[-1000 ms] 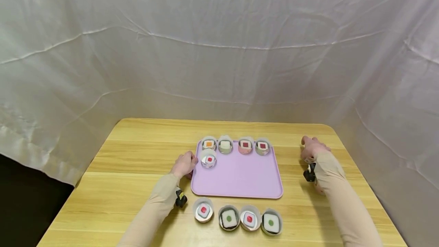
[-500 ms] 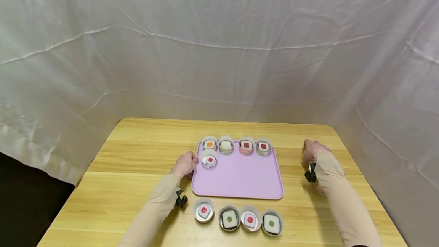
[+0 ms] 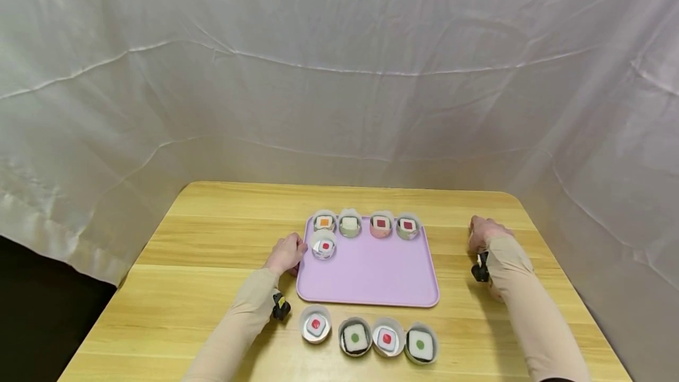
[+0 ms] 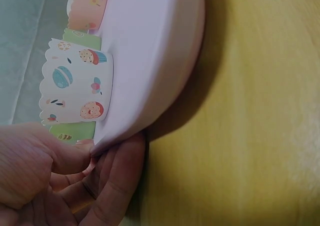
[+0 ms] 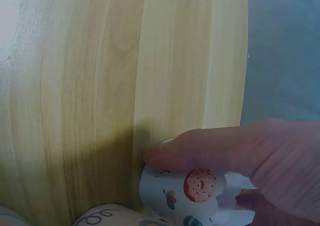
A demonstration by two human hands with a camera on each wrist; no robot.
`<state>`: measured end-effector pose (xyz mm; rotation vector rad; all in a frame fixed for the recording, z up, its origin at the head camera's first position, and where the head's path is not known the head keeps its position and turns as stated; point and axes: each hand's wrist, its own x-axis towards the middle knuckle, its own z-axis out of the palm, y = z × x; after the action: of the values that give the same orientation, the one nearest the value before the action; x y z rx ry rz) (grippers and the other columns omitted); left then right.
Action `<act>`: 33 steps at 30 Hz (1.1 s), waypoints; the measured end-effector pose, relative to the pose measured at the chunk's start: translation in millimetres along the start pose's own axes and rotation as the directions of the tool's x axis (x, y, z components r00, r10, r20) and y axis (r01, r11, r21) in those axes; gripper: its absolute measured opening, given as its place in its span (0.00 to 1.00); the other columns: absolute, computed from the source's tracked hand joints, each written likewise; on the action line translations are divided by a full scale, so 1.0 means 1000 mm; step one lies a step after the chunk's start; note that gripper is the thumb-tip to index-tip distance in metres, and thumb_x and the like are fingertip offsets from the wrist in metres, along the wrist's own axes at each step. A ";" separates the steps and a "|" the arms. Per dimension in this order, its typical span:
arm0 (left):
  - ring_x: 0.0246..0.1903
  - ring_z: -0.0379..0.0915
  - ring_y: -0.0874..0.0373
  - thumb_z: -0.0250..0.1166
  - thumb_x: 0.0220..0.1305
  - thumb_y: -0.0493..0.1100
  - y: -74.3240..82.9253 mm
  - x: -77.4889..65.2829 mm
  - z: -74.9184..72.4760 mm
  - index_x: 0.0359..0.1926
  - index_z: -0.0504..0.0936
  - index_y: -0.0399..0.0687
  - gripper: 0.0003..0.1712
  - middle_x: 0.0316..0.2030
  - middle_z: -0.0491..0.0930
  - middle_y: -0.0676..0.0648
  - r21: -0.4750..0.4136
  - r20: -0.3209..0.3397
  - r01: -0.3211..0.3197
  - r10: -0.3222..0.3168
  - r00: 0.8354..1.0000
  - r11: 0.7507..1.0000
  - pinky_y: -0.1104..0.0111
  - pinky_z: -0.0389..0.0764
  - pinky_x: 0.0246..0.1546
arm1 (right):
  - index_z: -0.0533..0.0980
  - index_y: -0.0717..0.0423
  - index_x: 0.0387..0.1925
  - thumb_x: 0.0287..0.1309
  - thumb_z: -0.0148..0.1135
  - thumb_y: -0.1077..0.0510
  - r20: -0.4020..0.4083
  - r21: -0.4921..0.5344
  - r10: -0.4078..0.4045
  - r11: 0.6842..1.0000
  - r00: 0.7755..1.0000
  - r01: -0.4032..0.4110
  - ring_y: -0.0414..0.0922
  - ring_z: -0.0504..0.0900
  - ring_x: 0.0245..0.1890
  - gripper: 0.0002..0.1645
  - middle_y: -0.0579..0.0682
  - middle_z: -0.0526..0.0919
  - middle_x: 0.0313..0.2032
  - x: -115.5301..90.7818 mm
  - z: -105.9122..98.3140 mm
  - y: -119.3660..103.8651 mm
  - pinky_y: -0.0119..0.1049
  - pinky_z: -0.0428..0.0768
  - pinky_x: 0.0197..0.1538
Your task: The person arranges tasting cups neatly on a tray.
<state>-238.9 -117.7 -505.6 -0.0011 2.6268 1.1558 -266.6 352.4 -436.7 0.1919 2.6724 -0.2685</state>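
A lilac tray lies mid-table. My left hand grips its left rim, and the left wrist view shows the thumb and curled fingers pinching the tray's edge. Just inside that edge stands a printed paper cup holding a white block with a red centre. My right hand rests on the table right of the tray. In the right wrist view its fingers curl round a white paper cup with a doughnut print. That cup is hidden under the hand in the head view.
Several filled cups line the tray's back edge. Another row of filled cups stands on the wooden table in front of the tray. A further printed cup's rim shows beside my right hand. White cloth hangs behind and to the sides.
My right hand has shifted slightly toward me. The left hand keeps its hold on the tray's rim, and the cups have not moved.
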 end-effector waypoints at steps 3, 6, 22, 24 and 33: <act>0.14 0.78 0.57 0.53 0.75 0.39 0.000 0.000 0.000 0.37 0.74 0.38 0.09 0.26 0.78 0.41 -0.002 -0.002 -0.002 0.002 1.000 1.000 0.67 0.83 0.16 | 0.68 0.61 0.46 0.41 0.72 0.61 -0.002 0.000 -0.009 1.000 1.000 0.009 0.58 0.74 0.38 0.29 0.65 0.75 0.42 0.000 0.001 0.002 0.50 0.72 0.39; 0.14 0.78 0.57 0.54 0.75 0.39 0.000 0.000 0.000 0.37 0.74 0.38 0.09 0.26 0.78 0.41 -0.004 -0.002 0.001 -0.001 1.000 1.000 0.67 0.83 0.16 | 0.68 0.61 0.47 0.41 0.71 0.61 -0.012 0.005 -0.023 1.000 1.000 0.023 0.60 0.75 0.40 0.30 0.66 0.75 0.43 0.000 0.002 0.005 0.51 0.73 0.40; 0.15 0.78 0.55 0.53 0.75 0.39 0.000 0.001 0.000 0.38 0.74 0.38 0.09 0.26 0.78 0.40 0.000 0.005 0.015 -0.015 1.000 1.000 0.67 0.83 0.17 | 0.66 0.71 0.54 0.49 0.68 0.54 -0.203 0.186 -0.088 0.974 0.975 0.127 0.63 0.77 0.42 0.36 0.71 0.76 0.46 0.009 0.010 0.016 0.51 0.79 0.42; 0.15 0.78 0.55 0.53 0.75 0.39 0.000 0.001 0.000 0.38 0.74 0.38 0.09 0.27 0.78 0.40 -0.008 0.007 0.022 -0.022 1.000 1.000 0.67 0.83 0.17 | 0.65 0.74 0.56 0.50 0.68 0.53 -0.233 0.215 -0.091 0.966 0.968 0.142 0.64 0.76 0.44 0.40 0.72 0.75 0.47 0.010 0.010 0.016 0.53 0.79 0.46; 0.17 0.79 0.55 0.52 0.76 0.40 0.002 -0.002 -0.001 0.39 0.74 0.37 0.10 0.28 0.79 0.39 0.001 0.007 0.020 -0.020 1.000 1.000 0.67 0.83 0.18 | 0.58 0.80 0.64 0.47 0.71 0.51 -0.292 0.263 -0.091 0.950 0.952 0.171 0.65 0.76 0.47 0.53 0.77 0.73 0.51 0.011 0.010 0.007 0.57 0.80 0.52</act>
<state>-237.4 -116.8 -502.9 -0.0229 2.6150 1.1456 -271.0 358.0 -451.3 0.1462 2.9173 -0.7224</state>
